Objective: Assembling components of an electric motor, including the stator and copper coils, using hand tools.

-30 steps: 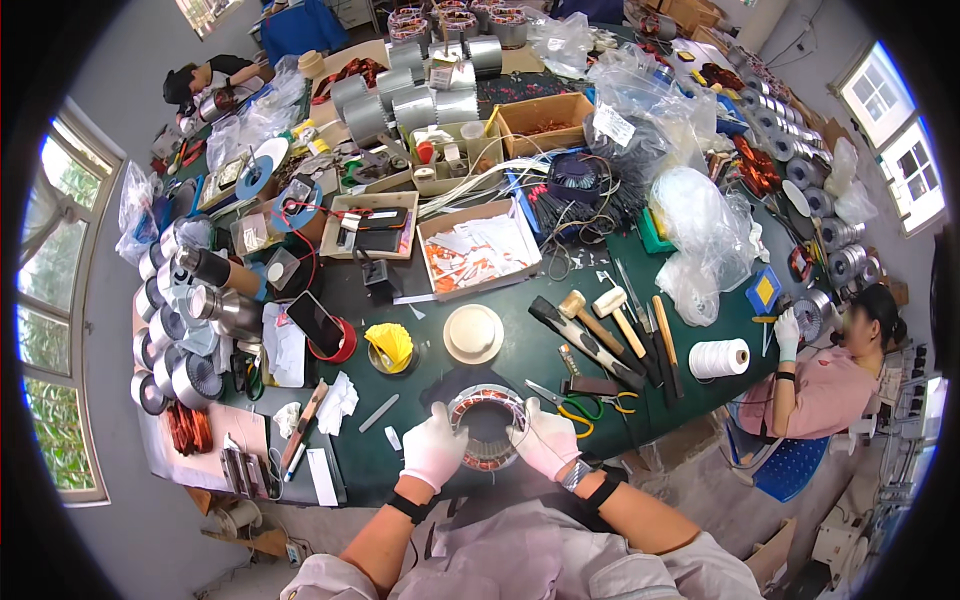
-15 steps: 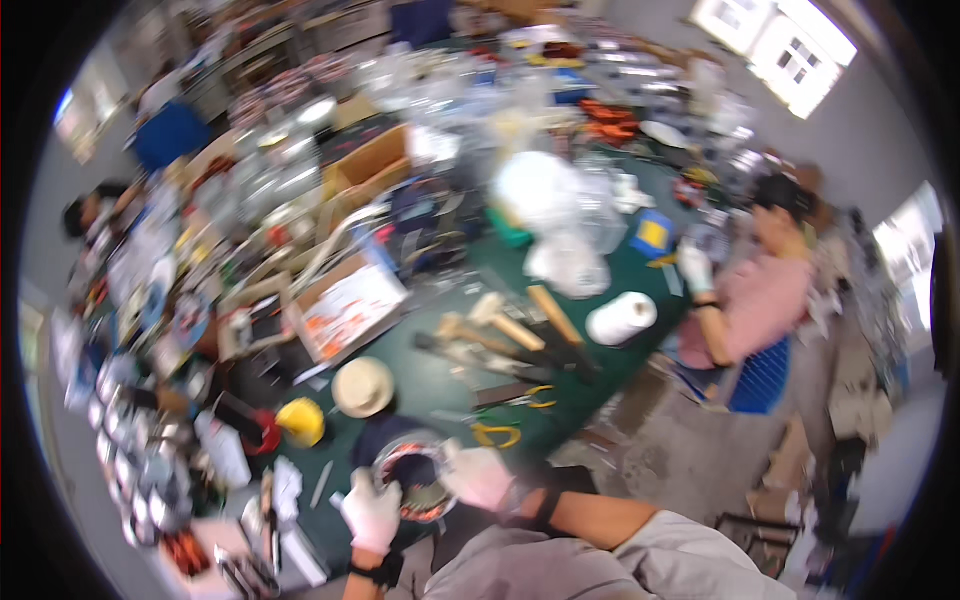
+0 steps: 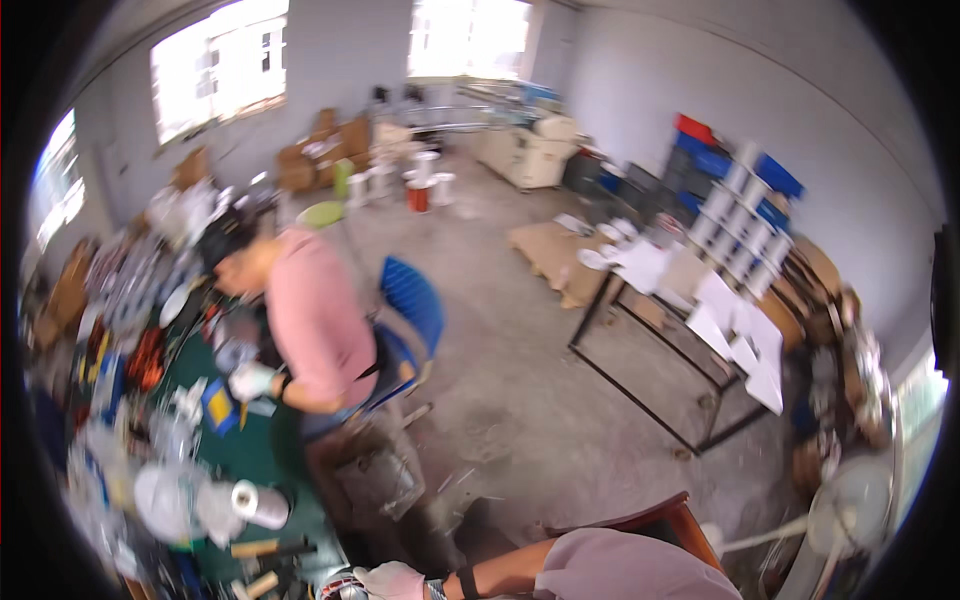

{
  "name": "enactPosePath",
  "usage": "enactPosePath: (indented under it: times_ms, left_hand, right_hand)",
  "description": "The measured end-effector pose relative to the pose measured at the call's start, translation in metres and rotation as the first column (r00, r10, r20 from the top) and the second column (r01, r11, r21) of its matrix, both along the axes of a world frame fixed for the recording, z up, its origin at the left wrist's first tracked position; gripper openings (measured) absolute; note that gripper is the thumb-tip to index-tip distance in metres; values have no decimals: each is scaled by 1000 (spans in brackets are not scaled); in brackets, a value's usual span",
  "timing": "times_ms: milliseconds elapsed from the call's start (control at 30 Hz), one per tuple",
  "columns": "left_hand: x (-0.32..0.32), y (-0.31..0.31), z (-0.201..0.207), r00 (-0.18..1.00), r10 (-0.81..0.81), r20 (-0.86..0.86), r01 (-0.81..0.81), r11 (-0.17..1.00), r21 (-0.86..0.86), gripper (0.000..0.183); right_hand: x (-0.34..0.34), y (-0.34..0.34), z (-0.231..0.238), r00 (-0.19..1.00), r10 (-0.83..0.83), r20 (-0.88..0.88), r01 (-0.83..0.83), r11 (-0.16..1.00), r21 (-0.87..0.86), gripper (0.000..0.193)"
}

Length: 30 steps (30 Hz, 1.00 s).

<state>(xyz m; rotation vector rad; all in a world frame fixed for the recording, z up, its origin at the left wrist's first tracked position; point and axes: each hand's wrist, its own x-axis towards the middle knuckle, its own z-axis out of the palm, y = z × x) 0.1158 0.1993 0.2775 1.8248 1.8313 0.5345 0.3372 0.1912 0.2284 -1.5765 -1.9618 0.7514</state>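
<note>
At the lower edge, my right hand (image 3: 395, 581) wears a white glove, with a dark band on the wrist. Its fingers close on the rim of a motor stator (image 3: 342, 588), a metal ring with copper windings. Most of the stator is cut off by the picture's edge. My left hand does not show. Hammers with wooden handles (image 3: 256, 548) lie on the green table (image 3: 232, 450) to the left of it, beside a white spool (image 3: 260, 504).
A co-worker in a pink top (image 3: 318, 310) sits at the table near a blue chair (image 3: 412, 305). A black metal-framed table (image 3: 640, 415) stands right. Stacked white spools (image 3: 740, 215) are behind it. A wooden stool (image 3: 640, 520) and a fan (image 3: 848, 508) stand close by on my right.
The view has swung far to the right, toward the room's open floor. My left hand and most of the stator have left the picture; my right hand stays at the stator.
</note>
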Motion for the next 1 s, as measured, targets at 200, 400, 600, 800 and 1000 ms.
enactPosePath:
  times_ms: [200, 400, 600, 800, 1000]
  left_hand:
    - [213, 58, 2, 885, -465, -2, 465, 885, -15, 32]
    - [449, 57, 2, 593, -802, 71, 801, 596, 58, 48]
    - [661, 31, -26, 184, -983, 6, 982, 184, 42, 46]
    - [855, -85, -24, -216, -975, 58, 975, -219, -43, 37]
    - [987, -230, -49, -598, -801, -6, 799, -596, -86, 44]
  right_hand:
    - [182, -39, 9, 828, -559, -46, 556, 829, -66, 28]
    - [347, -101, -26, 459, -888, -10, 884, 456, 108, 38]
    - [472, -191, 0, 58, -996, -69, 987, 47, 156, 34]
    - [566, -296, 3, -327, -945, 27, 931, -327, -160, 39]
    - [604, -398, -4, -686, -716, 130, 701, -698, -143, 38]
